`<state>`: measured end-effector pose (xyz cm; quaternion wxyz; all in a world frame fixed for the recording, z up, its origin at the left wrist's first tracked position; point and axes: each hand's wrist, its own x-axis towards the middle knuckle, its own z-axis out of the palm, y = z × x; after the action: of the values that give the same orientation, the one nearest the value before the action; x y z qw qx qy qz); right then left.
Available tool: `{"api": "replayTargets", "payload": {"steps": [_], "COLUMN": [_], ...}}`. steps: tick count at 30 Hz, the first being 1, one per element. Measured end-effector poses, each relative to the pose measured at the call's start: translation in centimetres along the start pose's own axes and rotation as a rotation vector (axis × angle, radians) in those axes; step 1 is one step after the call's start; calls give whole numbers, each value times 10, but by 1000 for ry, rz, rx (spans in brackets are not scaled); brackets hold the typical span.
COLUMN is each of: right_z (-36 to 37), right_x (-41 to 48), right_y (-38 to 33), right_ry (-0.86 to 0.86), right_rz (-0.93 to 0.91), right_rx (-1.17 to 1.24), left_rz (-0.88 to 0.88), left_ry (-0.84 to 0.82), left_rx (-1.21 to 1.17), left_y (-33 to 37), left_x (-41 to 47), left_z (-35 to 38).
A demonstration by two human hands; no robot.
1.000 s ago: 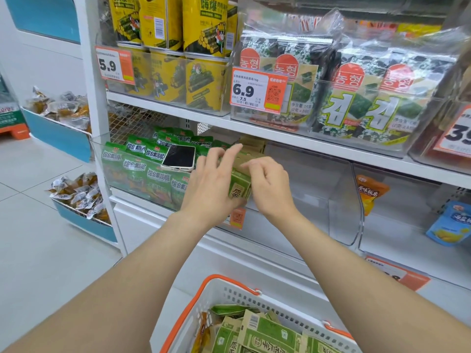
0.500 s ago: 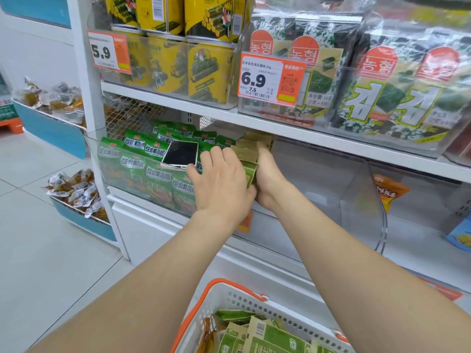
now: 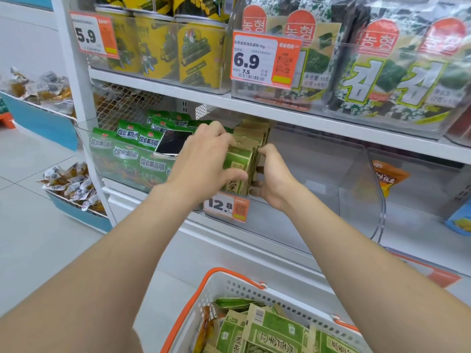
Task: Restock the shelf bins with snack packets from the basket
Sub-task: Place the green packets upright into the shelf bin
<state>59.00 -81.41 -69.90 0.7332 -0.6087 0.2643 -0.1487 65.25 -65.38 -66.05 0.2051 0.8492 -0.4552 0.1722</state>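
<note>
A row of green-and-tan snack packets [image 3: 240, 159] stands upright at the left end of a clear shelf bin [image 3: 331, 174]. My left hand [image 3: 204, 156] grips the front of the row, thumb across the front packet's face. My right hand [image 3: 270, 174] curls round the right side of the same row. Below, a white basket with orange rim [image 3: 224, 284] holds several more of the same green packets [image 3: 275, 329].
A bin of green vegetable-crisp bags [image 3: 127, 154] with a phone [image 3: 172, 142] lying on top stands to the left. A 12.8 price tag [image 3: 225, 206] hangs under the packets. Seaweed packs and yellow cans fill the upper shelf. Orange bags [image 3: 388, 178] sit to the right.
Both hands went deep into the bin around the packets, then drew back toward the front. They now hold the row from both sides. The camera has moved closer.
</note>
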Motion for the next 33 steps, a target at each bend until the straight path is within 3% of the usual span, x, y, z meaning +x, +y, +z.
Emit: {"api": "replayTargets", "payload": {"steps": [3, 6, 10, 13, 17, 20, 31, 33], "right_z": [1, 3, 5, 5, 3, 0, 0, -2], "right_x": [-2, -5, -6, -4, -3, 0, 10, 12], "right_y": [3, 5, 5, 7, 7, 6, 5, 6], "right_ry": [22, 34, 64, 70, 82, 71, -9, 19], "right_rz": [6, 5, 6, -1, 11, 46, 29, 12], "right_rx": [-12, -72, -75, -47, -3, -4, 43, 48], "left_rz": [123, 134, 67, 43, -39, -157, -194, -225], "left_ry": [-90, -78, -66, -205, -157, -182, -279, -237], "left_rx": [-49, -37, -101, 4, 236, 266, 386, 389], "left_y": [-5, -1, 4, 12, 24, 26, 46, 48], "left_x": [0, 2, 5, 4, 4, 5, 3, 0], "left_z": [-10, -10, -12, -6, 3, 4, 18, 26]}}
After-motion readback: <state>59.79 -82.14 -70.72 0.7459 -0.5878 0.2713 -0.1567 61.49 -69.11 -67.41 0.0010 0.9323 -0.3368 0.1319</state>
